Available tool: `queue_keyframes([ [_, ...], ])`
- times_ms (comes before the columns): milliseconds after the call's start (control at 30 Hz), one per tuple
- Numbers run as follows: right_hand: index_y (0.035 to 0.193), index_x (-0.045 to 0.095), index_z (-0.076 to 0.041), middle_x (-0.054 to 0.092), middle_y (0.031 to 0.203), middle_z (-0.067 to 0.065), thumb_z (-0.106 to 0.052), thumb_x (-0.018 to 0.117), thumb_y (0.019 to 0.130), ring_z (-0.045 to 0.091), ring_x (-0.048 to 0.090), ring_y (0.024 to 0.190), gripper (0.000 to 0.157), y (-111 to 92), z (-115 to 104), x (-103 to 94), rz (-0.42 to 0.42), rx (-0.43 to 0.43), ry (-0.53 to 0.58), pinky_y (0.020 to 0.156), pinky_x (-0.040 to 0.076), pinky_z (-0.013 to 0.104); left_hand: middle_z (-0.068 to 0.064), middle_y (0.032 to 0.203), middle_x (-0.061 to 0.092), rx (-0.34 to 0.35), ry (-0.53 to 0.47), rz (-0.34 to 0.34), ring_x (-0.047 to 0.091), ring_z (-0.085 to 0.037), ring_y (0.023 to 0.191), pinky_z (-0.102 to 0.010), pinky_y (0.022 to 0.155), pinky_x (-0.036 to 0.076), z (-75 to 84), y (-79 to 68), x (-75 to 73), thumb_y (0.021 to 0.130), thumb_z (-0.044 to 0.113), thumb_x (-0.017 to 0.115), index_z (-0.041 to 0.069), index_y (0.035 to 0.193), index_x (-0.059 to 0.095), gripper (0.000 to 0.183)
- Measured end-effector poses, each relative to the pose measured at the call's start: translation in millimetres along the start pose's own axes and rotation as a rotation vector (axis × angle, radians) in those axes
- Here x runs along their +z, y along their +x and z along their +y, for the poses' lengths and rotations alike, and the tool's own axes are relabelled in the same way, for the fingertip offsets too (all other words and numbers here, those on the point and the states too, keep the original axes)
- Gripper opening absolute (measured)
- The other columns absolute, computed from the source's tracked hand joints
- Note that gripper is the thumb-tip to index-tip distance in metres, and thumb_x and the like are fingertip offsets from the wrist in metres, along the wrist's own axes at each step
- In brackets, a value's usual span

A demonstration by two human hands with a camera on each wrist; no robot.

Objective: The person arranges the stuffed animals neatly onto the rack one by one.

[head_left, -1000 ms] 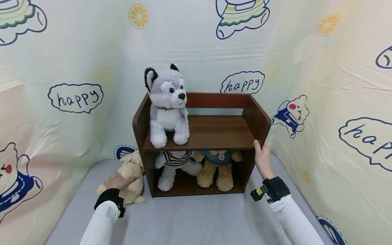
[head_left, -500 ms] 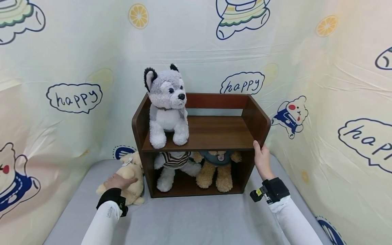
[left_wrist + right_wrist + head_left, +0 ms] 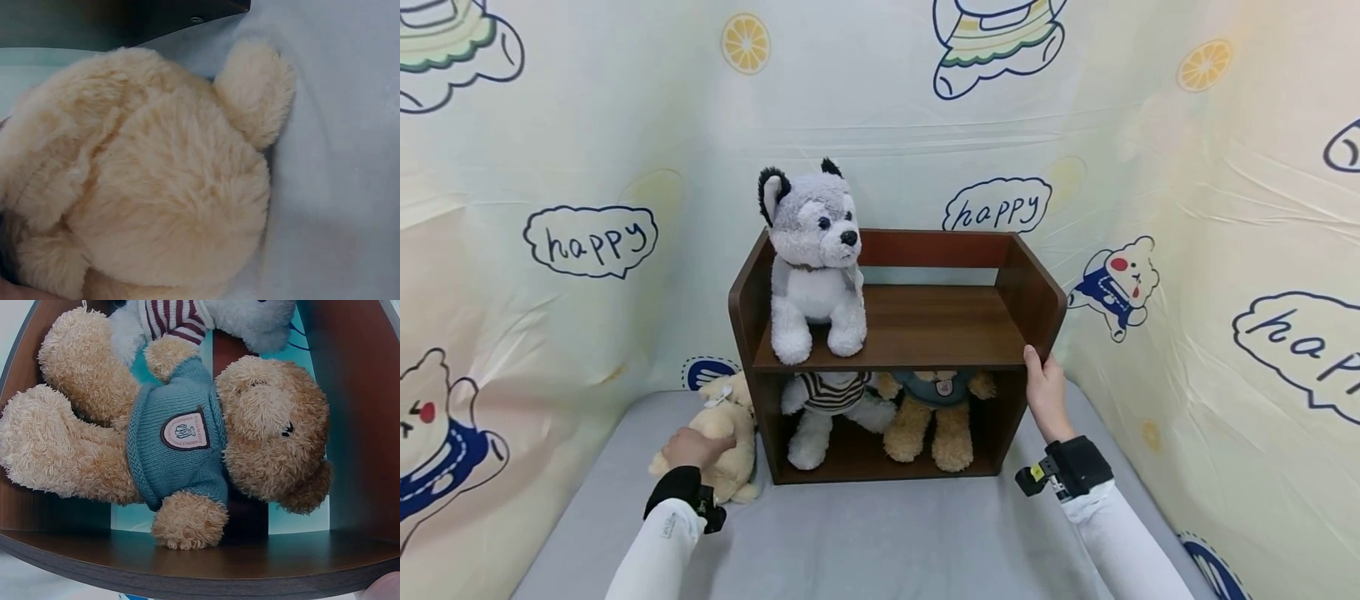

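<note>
My left hand [image 3: 696, 448] grips a cream plush toy [image 3: 737, 446] with a pale bow, which sits on the grey surface against the left side of a brown wooden shelf [image 3: 932, 321]. Its furry body [image 3: 169, 194] fills most of the left wrist view. At the shelf's right side panel, my right hand [image 3: 1047, 396] holds the edge, thumb up along the front. A grey and white plush husky [image 3: 816, 283] sits at the left of the upper board. Below it are a white plush toy in a striped top [image 3: 831, 408] and a teddy bear in a blue-green sweater [image 3: 181, 434].
A grey cloth-covered surface [image 3: 865, 542] spreads in front of the shelf. Printed cloth walls [image 3: 880, 125] stand behind and on both sides. In the head view, the upper board hides the heads of the two lower toys.
The left hand and the cream plush toy have shifted slightly right, towards the shelf. The right hand keeps its place on the side panel, and the other toys stay put.
</note>
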State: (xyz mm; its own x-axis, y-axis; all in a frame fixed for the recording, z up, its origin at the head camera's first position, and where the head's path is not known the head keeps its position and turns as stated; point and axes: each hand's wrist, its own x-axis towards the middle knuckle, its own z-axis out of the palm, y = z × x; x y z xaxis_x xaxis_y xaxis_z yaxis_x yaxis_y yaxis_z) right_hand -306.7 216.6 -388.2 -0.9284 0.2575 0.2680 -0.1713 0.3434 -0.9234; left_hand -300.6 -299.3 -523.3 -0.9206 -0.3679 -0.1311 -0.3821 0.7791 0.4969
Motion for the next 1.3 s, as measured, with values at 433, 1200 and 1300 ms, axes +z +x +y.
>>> queue_keyframes([
  [433,0.140,0.030,-0.007,0.037,0.139,0.016,-0.036,0.033,0.099,0.026,0.036,0.119,0.051,0,0,-1.6,-0.001,-0.033,0.006,0.103,0.027,0.047,-0.041,0.113,0.042,0.048,-0.208,0.064,0.041,-0.051,0.104,-0.056,0.088,0.034,-11.6,-19.2,-8.5,0.077,0.040,0.064,-0.024,0.118,0.036,0.081],
  [1200,0.138,0.033,-0.006,0.041,0.134,0.015,-0.034,0.034,0.099,0.025,0.037,0.110,0.048,0,3,-0.8,0.015,-0.069,0.026,0.094,0.030,0.042,-0.038,0.129,0.031,-0.003,-0.534,0.247,0.034,-0.048,0.116,-0.054,0.095,0.030,-10.5,-30.6,-9.3,0.079,0.036,0.068,-0.016,0.135,0.020,0.091],
  [1300,0.137,0.034,-0.006,0.042,0.132,0.015,-0.035,0.034,0.099,0.025,0.037,0.107,0.048,0,3,-0.5,0.020,-0.070,0.020,0.089,0.031,0.040,-0.038,0.128,0.032,0.027,-0.540,0.294,0.033,-0.048,0.117,-0.054,0.096,0.029,-9.9,-34.2,-10.3,0.078,0.032,0.069,-0.016,0.135,0.019,0.090],
])
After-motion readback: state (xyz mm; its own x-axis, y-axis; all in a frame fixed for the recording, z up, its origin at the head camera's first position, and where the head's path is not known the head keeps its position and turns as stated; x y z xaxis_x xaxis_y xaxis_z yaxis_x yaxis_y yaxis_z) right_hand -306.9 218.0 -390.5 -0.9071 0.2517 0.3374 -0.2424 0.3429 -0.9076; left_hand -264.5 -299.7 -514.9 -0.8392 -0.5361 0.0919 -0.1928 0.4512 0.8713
